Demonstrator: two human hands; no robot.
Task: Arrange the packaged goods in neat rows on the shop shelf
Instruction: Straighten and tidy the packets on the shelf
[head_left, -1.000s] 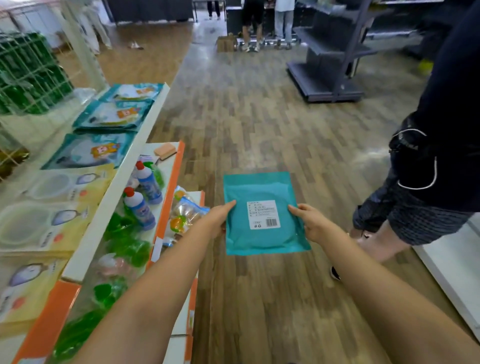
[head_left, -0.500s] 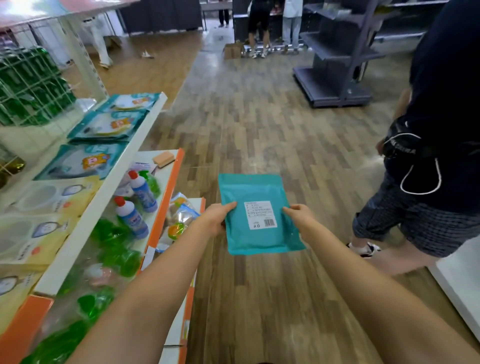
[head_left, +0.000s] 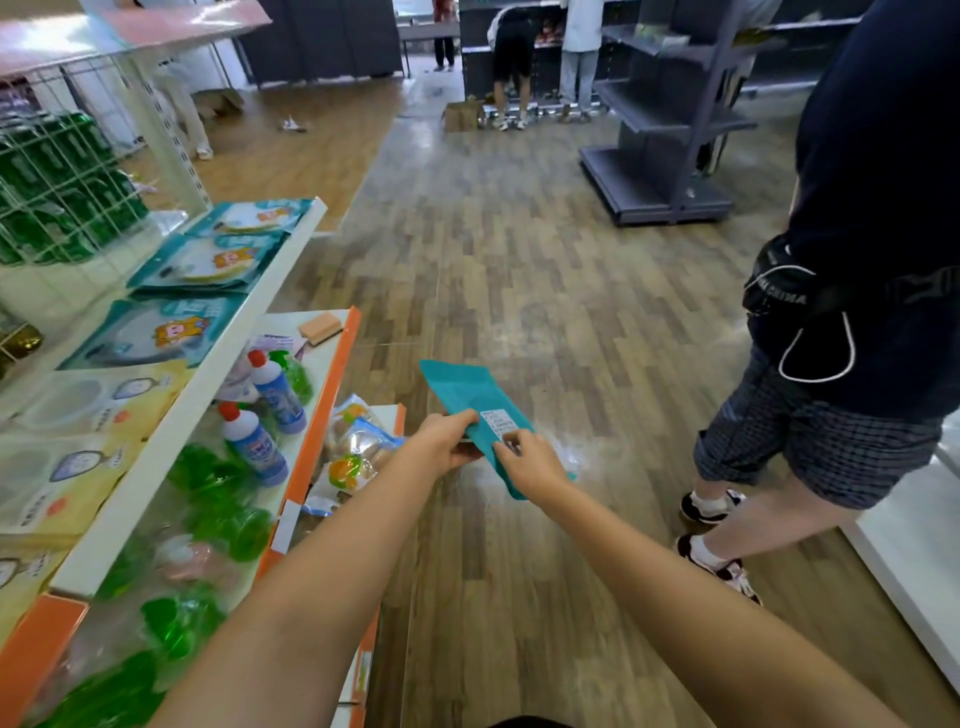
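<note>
Wood-plank shop floor (head_left: 519, 270), white shelf (head_left: 218, 364) left, both hands' fingers (head_left: 511, 446) grasping teal packet (head_left: 462, 387)

At the centre of the frame both hands hold a teal packet (head_left: 470, 400) tilted over the wooden floor (head_left: 545, 291): the left hand (head_left: 451, 441) grips its left edge, the right hand (head_left: 530, 465) pinches by its white label. Teal and yellow packets line the white shelf (head_left: 218, 364) on the left. A bystander (head_left: 852, 291) stands at right.

"CHINA" on bystander's black waist bag (head_left: 779, 296); packet label (head_left: 496, 420) unreadable
</note>
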